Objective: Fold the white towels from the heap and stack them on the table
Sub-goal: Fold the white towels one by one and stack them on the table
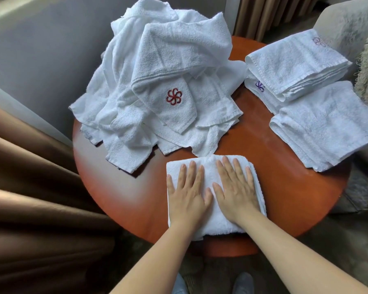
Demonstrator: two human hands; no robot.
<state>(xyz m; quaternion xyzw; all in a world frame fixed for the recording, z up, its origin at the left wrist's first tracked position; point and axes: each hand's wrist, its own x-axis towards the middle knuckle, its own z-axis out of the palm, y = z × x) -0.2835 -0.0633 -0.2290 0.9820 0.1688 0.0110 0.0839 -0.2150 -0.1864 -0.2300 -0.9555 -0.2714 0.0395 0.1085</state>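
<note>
A folded white towel (210, 170) lies at the near edge of the round orange table (274, 187). Both palms press flat on it: my left hand (187, 192) on its left half, my right hand (236, 187) on its right half, fingers straight. A heap of crumpled white towels (157, 81) covers the table's far left; the top one shows a red flower emblem. At the right sit two stacks of folded towels, a far one (295, 64) and a nearer one (327, 124) that overhangs the table edge.
Brown curtains (30, 198) hang close on the left. A grey wall panel (40, 49) rises behind the heap. A beige armchair (348, 22) with a fringed cushion stands at the far right. My shoes (242, 283) show below the table.
</note>
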